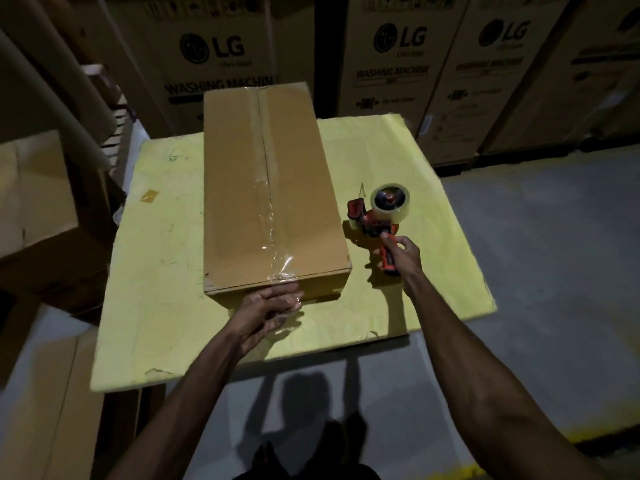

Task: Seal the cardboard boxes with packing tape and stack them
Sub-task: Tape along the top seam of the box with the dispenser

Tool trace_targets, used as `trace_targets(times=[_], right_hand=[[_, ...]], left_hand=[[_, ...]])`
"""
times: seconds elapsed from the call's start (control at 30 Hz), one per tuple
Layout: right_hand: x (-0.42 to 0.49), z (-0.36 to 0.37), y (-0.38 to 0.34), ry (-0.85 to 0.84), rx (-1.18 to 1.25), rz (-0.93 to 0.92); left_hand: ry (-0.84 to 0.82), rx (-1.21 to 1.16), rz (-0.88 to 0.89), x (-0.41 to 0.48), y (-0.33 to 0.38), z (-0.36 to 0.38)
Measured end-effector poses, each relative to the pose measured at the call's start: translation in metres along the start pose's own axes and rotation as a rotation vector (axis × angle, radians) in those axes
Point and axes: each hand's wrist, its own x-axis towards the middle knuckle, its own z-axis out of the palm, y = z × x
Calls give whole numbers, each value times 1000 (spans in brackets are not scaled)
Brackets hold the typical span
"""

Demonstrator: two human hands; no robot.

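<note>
Washing-machine cartons (214, 53) stand behind the table (156, 271); left fingers (280, 299) flat on box (270, 188), right fingers (403, 245) grip dispenser (377, 216).

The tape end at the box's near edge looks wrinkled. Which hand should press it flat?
The left hand: its fingers lie against the near face of the box at the tape end. The right hand grips the tape gun.

Seemingly open tabletop (162, 237) left of box (242, 202)
</note>
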Motion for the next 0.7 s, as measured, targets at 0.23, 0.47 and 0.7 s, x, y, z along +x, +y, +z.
trace_targets(times=[0.23, 0.47, 0.7], right_hand=[[40, 24, 24, -76, 12, 74], [32, 35, 25, 282, -539, 17], [-125, 61, -22, 139, -474, -1031]], left_hand=[[41, 30, 17, 4, -1, 2], [4, 99, 17, 1, -2, -2], [-60, -25, -84, 8, 0, -10]])
